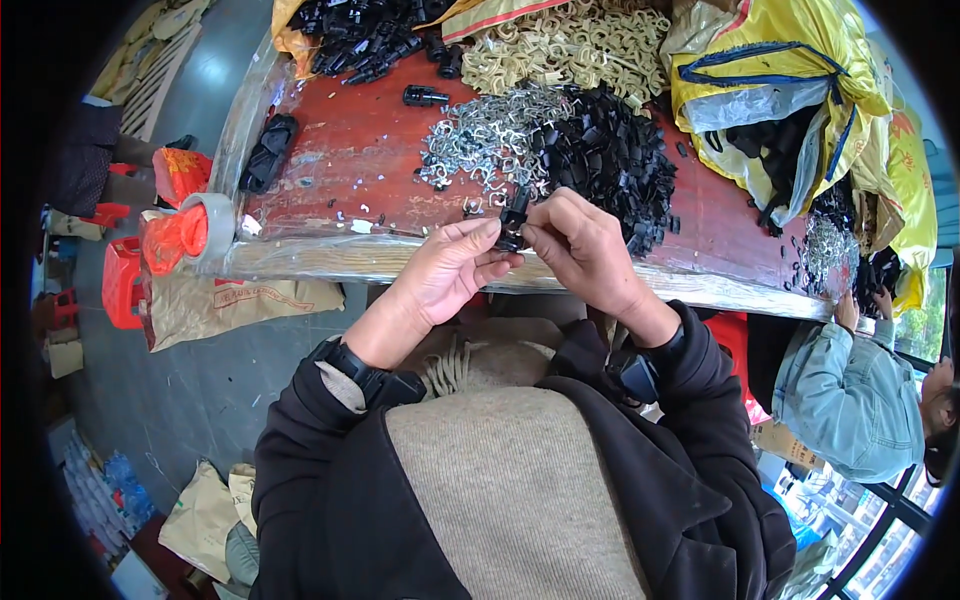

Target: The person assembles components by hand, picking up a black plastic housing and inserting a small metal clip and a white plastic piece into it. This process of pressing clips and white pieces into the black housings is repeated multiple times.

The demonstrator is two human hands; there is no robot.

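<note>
Centrally, a black cylindrical fitting (514, 216) is occupying the space between two bare hands, over the near edge of the red-topped table (350, 145). Reading from the left, a dark oblong object (268, 153) is lying near the table's left end, well apart from the work. Next, the left hand (447, 268) is grasping the fitting, its thumb and fingers closing around the near part from the left, so that the fitting is lying just right of this palm. A heap of silver clips (482, 132) is spreading beyond the fingertips, on the far side. The fitting itself is standing lengthwise away from the wearer's body: its long axis is running from near to far, its far end pointing toward the heaps and leaning slightly right. Then the right hand (588, 248) is meeting it from the opposite flank with bent thumb and forefinger; whether these are clamping the fitting or merely pressing on it, one cannot tell. Neither hand is nearer, both apparently touching it. Farther right, a heap of flat black pieces (612, 165) is lying beyond the right knuckles, and a yellow bag (845, 50) is standing past it.
</note>
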